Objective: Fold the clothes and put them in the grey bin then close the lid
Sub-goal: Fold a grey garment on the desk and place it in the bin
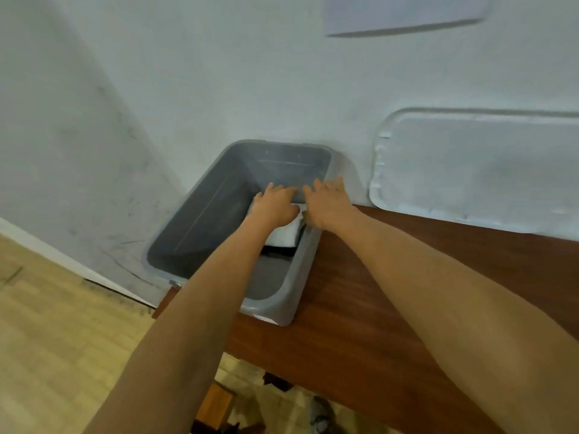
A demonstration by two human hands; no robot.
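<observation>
A grey bin [200,220] stands at the left end of the brown table [360,308], against the white wall. Inside it, at its right side, lies a folded white cloth [283,234] on top of a dark garment [277,252]. My left hand [275,203] lies palm down on the white cloth with fingers spread. My right hand [329,200] lies beside it over the bin's right rim, fingers stretched toward the far wall of the bin. A pale grey lid [476,170] leans against the wall at the right, on the table.
The wall rises directly behind the bin and the lid. A white sheet [404,14] hangs high on the wall. Left of the table is light wooden floor [47,324]; under the table's front edge lie dark objects and a wooden piece [216,399].
</observation>
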